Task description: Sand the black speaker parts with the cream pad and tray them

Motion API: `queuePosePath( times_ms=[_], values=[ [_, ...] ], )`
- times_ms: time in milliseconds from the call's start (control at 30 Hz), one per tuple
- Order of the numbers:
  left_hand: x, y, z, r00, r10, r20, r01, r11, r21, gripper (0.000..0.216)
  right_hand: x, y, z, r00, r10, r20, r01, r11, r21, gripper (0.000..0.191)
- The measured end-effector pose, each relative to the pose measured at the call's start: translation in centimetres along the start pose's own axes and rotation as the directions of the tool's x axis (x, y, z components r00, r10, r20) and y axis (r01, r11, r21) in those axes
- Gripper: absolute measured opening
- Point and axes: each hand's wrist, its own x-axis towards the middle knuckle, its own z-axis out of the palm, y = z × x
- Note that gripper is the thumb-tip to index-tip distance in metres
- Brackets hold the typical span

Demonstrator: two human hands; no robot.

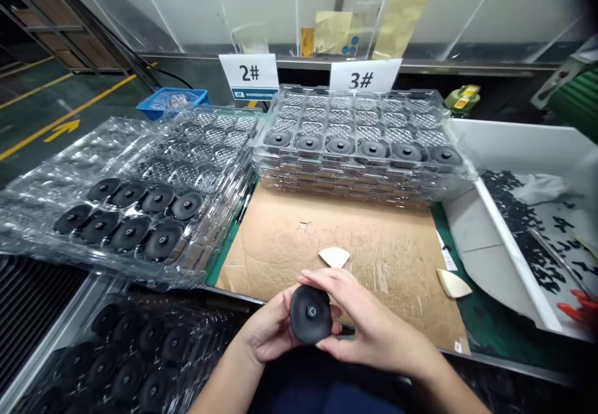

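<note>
A black rounded disc-like part (pixel 303 327) with a small metal centre is held close to my body, above the near edge of the cardboard. My left hand (pixel 267 332) is closed around its left side and supports it from beneath. On the right, my right hand (pixel 357 308) grips the same part, with the thumb at its lower edge and the fingers over the top and behind. Just beyond my fingers, a cream wedge-shaped piece (pixel 334 256) lies on the cardboard sheet (pixel 271 239). The underside of the part is hidden.
Stacked clear trays (pixel 355 177) at the back hold a front row of black parts. Another clear tray (pixel 187 246) on the left carries several more. A white bin (pixel 514 264) with small black pieces stands right, near a second cream wedge (pixel 453 284). Below left sits a filled tray (pixel 187 327).
</note>
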Motion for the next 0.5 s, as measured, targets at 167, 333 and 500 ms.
queuePosePath(
  times_ms=[167, 333, 500],
  values=[
    [-1.4, 0.1, -0.8, 0.994, 0.108, -0.028, -0.111, 0.984, -0.139, 0.045, 0.1, 3.4, 1.2, 0.968, 0.094, -0.234, -0.155, 0.953, -0.260, 0.045],
    [-2.0, 0.6, -1.3, 0.966, 0.219, -0.136, -0.248, 0.934, -0.257, 0.045, -0.4, 9.2, 3.7, 0.852, 0.210, -0.479, -0.412, 0.834, -0.367, 0.037],
    [-1.9, 1.3, -1.2, 0.937, 0.275, -0.214, -0.323, 0.917, -0.236, 0.050, 1.0, 10.9, 4.0, 0.817, 0.210, -0.537, -0.444, 0.823, -0.354, 0.030]
  ],
)
